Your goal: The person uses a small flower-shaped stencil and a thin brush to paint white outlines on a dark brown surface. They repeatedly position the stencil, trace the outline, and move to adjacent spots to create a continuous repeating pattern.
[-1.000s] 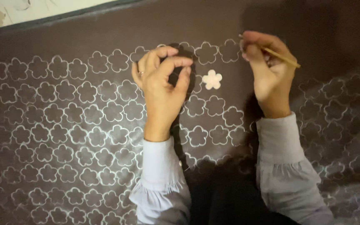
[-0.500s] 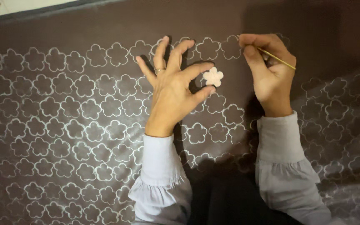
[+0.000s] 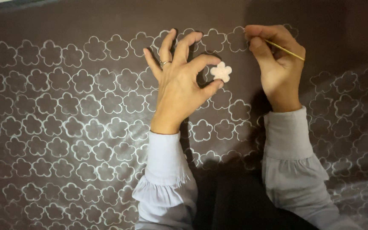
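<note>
- Here, dark brown cloth [image 3: 64, 25] fills the view, covered in rows of white chalked flower outlines [image 3: 86, 106].
- The left hand [image 3: 179, 85] spreads wide, thumb tip just beside a small pale flower template [image 3: 221, 71] lying on the cloth.
- The right hand [image 3: 277, 64] pinches a thin yellow stick [image 3: 284, 50].

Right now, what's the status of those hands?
Left hand open, thumb and forefinger at the flower template. Right hand gripping thin stick. Dark cloth half patterned; nothing blocking.
</note>
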Action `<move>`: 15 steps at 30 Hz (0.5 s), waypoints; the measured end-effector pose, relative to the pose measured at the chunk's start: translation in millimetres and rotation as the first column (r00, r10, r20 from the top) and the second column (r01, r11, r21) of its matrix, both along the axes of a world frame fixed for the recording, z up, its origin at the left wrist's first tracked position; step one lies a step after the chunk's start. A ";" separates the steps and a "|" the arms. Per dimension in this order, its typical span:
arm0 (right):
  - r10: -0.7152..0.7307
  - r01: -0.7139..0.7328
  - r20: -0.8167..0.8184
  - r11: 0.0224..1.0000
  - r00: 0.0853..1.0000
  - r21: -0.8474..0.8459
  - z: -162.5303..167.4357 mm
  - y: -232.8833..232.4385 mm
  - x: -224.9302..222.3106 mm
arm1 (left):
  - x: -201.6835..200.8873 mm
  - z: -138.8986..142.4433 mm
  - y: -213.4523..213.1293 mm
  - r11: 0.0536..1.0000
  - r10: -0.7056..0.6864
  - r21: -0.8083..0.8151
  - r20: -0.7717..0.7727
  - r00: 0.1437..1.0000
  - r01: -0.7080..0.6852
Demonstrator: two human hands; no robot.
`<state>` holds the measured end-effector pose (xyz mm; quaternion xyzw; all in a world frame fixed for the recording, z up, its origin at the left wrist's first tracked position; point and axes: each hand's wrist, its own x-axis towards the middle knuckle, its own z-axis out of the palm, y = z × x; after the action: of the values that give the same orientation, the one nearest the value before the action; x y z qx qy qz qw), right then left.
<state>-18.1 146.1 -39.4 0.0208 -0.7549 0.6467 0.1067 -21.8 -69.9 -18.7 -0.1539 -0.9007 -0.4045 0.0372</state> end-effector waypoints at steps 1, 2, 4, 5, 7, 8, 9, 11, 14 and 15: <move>0.004 -0.004 -0.012 1.000 1.000 0.012 0.9 -0.2 0.3 | -0.6 0.0 0.3 1.000 0.003 -0.002 0.001 1.000 -0.003; 0.008 -0.008 -0.025 1.000 1.000 0.025 2.0 -0.2 0.8 | -1.6 -0.1 0.8 1.000 0.004 -0.004 0.001 1.000 -0.004; 0.011 -0.008 -0.045 0.998 0.999 0.056 4.4 -0.2 1.3 | -1.9 0.3 1.5 1.000 0.007 0.007 0.004 1.000 -0.007; 0.009 -0.005 -0.049 0.997 0.999 0.073 5.4 -0.5 1.6 | -1.5 0.7 1.0 1.000 0.009 0.010 0.008 1.000 -0.009; 0.007 -0.004 -0.044 0.998 0.999 0.069 7.3 -0.7 2.9 | -1.4 1.1 1.1 1.000 0.009 0.013 0.010 1.000 -0.009; 0.010 -0.009 -0.036 0.999 0.999 0.047 7.8 -0.9 3.4 | -1.4 1.3 1.4 1.000 0.010 0.015 0.011 1.000 -0.010; 0.017 -0.016 -0.030 1.000 0.999 0.023 7.9 -1.3 3.0 | -1.3 1.6 1.3 1.000 0.008 0.018 0.009 1.000 -0.009; -0.006 0.006 -0.013 1.000 1.000 -0.025 7.7 -1.8 2.6 | -0.3 2.6 0.9 1.000 0.009 0.020 0.008 1.000 -0.009; -0.019 0.019 0.004 0.995 1.000 -0.093 7.4 -1.1 0.6 | -0.7 4.6 1.4 1.000 -0.005 -0.018 -0.013 1.000 0.005; -0.020 0.021 0.009 0.993 1.000 -0.114 7.5 -0.7 0.3 | -0.2 5.5 1.4 1.000 -0.007 -0.028 -0.019 1.000 0.006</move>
<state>-17.8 145.5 -31.9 0.0043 -0.7173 0.6878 0.1114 -22.1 -68.5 -13.2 -0.1614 -0.9054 -0.3903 0.0424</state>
